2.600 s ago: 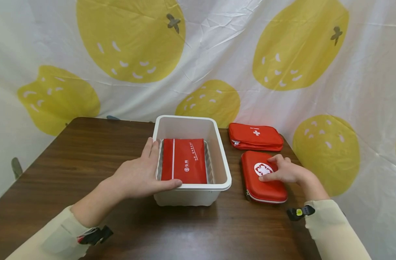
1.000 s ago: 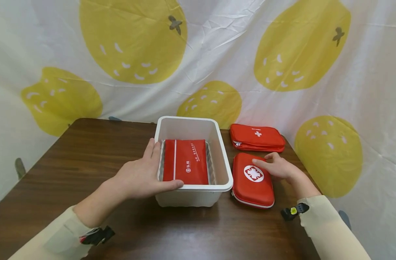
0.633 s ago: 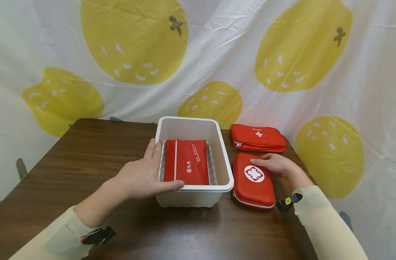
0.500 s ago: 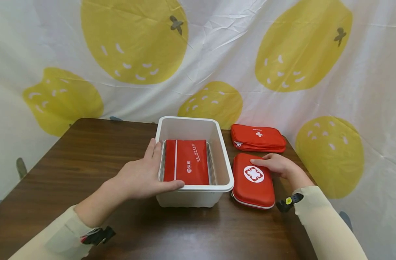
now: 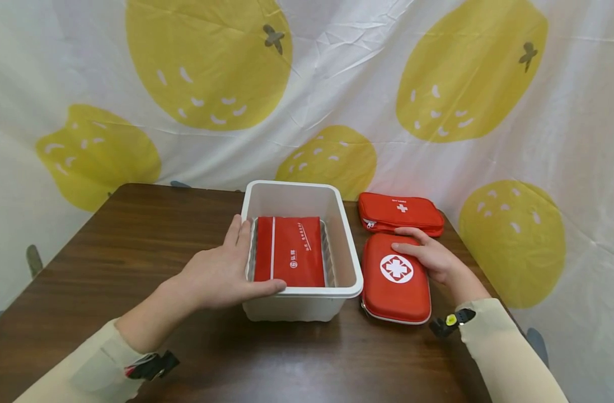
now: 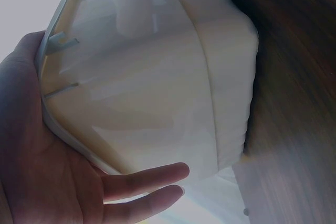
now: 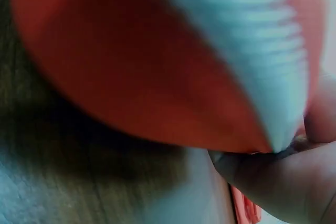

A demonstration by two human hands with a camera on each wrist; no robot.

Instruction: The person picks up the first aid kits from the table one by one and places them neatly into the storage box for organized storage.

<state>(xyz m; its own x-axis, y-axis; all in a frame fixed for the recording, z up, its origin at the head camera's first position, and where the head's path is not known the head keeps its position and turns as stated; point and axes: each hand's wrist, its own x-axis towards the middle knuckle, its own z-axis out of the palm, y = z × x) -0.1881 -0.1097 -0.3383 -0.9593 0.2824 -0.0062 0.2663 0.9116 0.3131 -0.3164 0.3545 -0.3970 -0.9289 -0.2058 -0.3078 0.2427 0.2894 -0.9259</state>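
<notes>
A white plastic bin (image 5: pixel 357 268) stands in the middle of the table. My left hand (image 5: pixel 213 274) lies along its near left corner, fingers straight against the outer wall (image 6: pixel 142 77) and thumb along the front rim. Inside the bin lies a flat red pouch (image 5: pixel 296 252) with a white stripe. To the bin's right, my right hand (image 5: pixel 432 257) grips a red hard-shell first-aid case (image 5: pixel 394 299) at its far right corner, thumb on top. In the right wrist view the case's underside (image 7: pixel 131 77) and pale zipper show large, a dark shadow beneath.
A red first-aid pouch (image 5: pixel 387 210) with a white cross lies behind the case, by the table's far right edge. Beneath everything is a dark wooden table (image 5: pixel 150 246). A white curtain (image 5: pixel 337 56) with yellow fruit prints hangs close behind.
The right hand's fingers have moved from the case's top to its far right corner. The case has shifted left toward the bin, then slightly up. My left hand has stayed in place.
</notes>
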